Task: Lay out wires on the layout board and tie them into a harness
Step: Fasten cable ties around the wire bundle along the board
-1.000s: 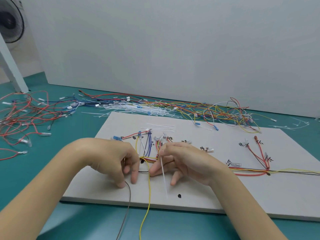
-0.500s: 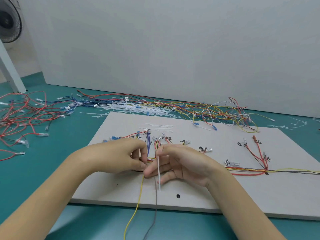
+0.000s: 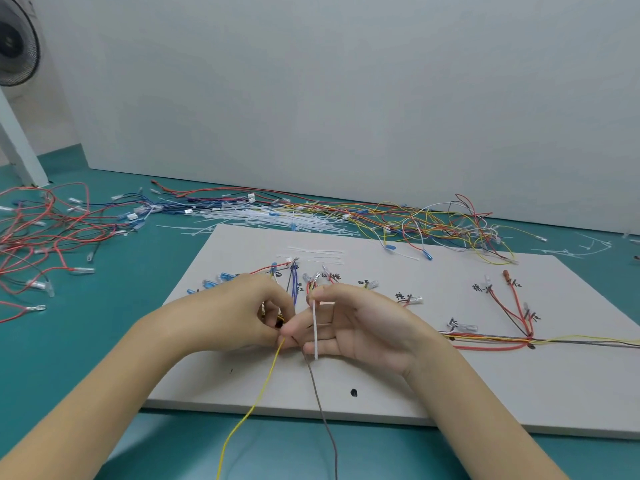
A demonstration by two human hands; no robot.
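A white layout board [image 3: 415,382] lies on the teal table, with hand-written labels and coloured wires routed across it. My left hand [image 3: 239,313] pinches the wire bundle [image 3: 278,322] where the branches meet. My right hand [image 3: 349,320] pinches a white cable tie [image 3: 315,332] that hangs down across its fingers, right beside the bundle. A yellow wire [image 3: 256,400] and a grey wire [image 3: 320,403] trail from the bundle over the board's near edge. On the right a tied run of wires [image 3: 491,339] leads off the board.
Loose red wires [image 3: 41,237] sprawl at the left of the table. White cable ties [image 3: 263,218] and tangled yellow and red wires [image 3: 443,223] lie behind the board. A few spare ties [image 3: 315,254] rest on the board. A fan [image 3: 15,43] stands far left.
My left hand has come up from the board and pinched the bundle. The two hands have drawn together. The yellow and grey wires have swung, and the tie hangs more upright.
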